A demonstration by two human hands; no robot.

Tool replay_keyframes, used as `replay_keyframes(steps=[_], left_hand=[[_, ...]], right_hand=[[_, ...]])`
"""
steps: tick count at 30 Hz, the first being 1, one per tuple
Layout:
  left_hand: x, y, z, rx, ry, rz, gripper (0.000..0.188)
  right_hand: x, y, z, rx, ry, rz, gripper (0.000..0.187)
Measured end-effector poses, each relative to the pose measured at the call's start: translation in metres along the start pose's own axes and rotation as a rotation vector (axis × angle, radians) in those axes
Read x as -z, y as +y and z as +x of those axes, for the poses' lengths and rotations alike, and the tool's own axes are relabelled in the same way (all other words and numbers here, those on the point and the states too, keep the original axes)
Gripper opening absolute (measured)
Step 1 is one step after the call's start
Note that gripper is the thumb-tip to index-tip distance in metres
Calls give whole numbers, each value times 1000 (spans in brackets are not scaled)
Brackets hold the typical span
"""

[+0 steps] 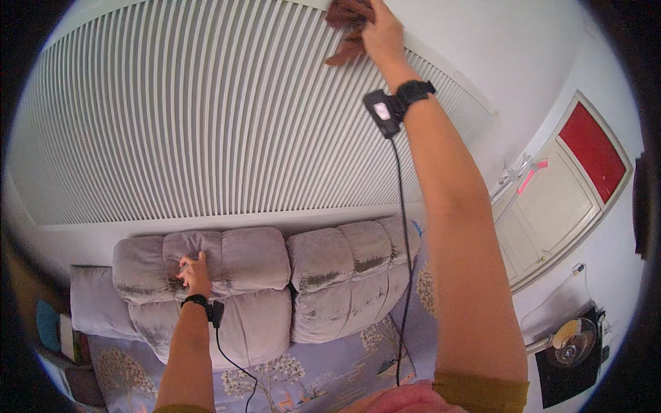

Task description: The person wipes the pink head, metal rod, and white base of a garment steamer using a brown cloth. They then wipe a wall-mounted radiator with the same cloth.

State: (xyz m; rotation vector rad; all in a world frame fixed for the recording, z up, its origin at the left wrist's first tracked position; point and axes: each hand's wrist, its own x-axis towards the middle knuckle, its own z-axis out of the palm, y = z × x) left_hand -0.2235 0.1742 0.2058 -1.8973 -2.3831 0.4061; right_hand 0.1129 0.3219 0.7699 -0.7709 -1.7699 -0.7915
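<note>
High up, my right hand (385, 34) is closed around a crumpled brown cloth (350, 47). Part of the cloth hangs below my fingers, against the upper edge of a white slatted wall panel (206, 103). Lower down, my left hand (196, 274) rests on the back of a grey-mauve padded sofa (255, 258), its fingers apart and slightly bent, holding nothing. Each wrist wears a black strap with a small black device, and a cable runs down from each; the right device (383, 113) hangs in front of the slats.
A patterned lilac cover (330, 368) with tree motifs lies over the seat. A grey cushion (103, 303) stands at the left end. To the right are a pale door (547, 213) with a red upper pane and a fan (571, 344) near a dark mat.
</note>
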Motion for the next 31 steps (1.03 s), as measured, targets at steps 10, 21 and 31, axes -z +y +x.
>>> replay_keyframes(steps=[10, 21, 31], left_hand=[[-29, 2, 13, 41, 126, 27, 73], [-22, 4, 9, 41, 71, 13, 92], [-34, 2, -38, -157, 189, 151, 90]], right_hand=[[107, 113, -28, -333, 5, -433, 23], [220, 22, -126, -891, 135, 877, 23], [446, -44, -271, -1282, -61, 974, 24]])
